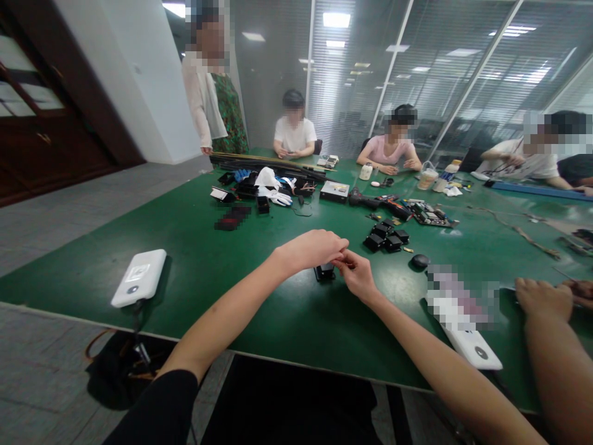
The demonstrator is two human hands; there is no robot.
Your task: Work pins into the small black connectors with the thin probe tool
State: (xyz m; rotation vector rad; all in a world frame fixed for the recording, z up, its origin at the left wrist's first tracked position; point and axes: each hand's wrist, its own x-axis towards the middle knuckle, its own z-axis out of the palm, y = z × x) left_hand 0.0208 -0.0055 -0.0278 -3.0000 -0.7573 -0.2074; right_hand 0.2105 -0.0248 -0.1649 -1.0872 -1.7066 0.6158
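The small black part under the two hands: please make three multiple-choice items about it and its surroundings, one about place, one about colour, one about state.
1. Where is the small black part?
A. on the green table, beneath the hands
B. on the floor
C. on the white device

2. What colour is the flat device near the table's left edge?
A. red
B. white
C. yellow

3. How are the left hand and right hand placed?
A. far apart
B. flat on the table
C. fingertips together above the part

Answers: A, it sits on the table; B, its casing is white; C, the fingertips meet.
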